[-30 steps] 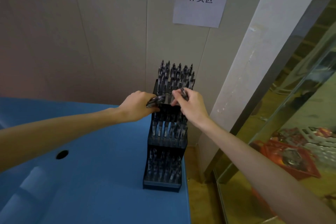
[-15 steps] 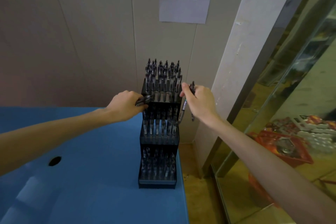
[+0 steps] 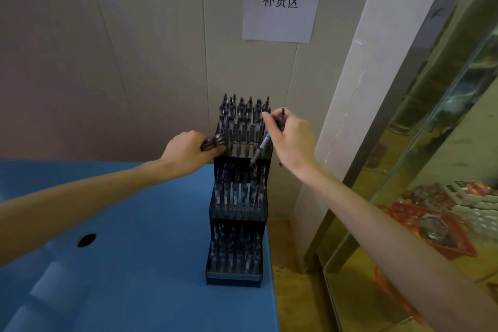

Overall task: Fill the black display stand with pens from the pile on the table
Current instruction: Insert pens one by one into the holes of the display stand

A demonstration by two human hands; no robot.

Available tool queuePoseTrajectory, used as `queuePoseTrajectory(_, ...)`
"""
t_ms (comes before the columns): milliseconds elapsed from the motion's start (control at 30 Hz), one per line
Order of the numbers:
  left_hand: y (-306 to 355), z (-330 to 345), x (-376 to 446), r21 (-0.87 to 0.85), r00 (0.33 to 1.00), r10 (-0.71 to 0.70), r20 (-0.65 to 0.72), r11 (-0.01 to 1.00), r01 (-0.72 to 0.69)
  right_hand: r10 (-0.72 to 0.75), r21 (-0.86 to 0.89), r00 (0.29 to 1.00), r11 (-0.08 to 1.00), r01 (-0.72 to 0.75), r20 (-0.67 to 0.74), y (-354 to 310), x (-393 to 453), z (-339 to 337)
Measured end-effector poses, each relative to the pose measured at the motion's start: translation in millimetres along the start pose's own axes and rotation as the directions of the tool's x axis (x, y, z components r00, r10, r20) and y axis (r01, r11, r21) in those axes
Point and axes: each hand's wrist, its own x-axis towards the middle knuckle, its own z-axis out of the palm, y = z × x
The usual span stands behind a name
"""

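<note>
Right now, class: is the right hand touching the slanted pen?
Touching. The head view shows the right hand pinching the upper end of the slanted pen, whose tip points down toward the stand.

1 stand, 3 tiers, 2 hands, 1 sign.

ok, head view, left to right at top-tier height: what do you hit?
left hand gripping a bunch of pens → black display stand → single pen angled into the stand → right hand → white pillar → glass panel
</note>
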Motion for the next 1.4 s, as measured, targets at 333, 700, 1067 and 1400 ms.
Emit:
queuePoseTrajectory(333, -3, 7, -4, 0.004, 0.999, 0.049, 0.004, 0.999, -0.049, -0.113, -0.226, 0.981, 0.963, 0.147, 0.157, 0, -10, 17)
queuePoseTrajectory(700, 5, 10, -4, -0.063, 0.990, 0.132, 0.041, 0.990, -0.129, -0.060, -0.365, 0.920, 0.907, 0.213, 0.387, 4, -23, 23)
queuePoseTrajectory(1067, 5, 21, 3, -0.045, 0.996, 0.058, 0.061, 0.997, -0.055, -0.085, -0.324, 0.931, 0.923, 0.208, 0.355, 8, -25, 22)
queuePoseTrajectory(1400, 1, 14, 2, 0.266, 0.992, 0.126, -0.003, 0.956, -0.121, 0.015, -0.320, 0.889, 0.935, 0.149, 0.457, 6, -25, 30)
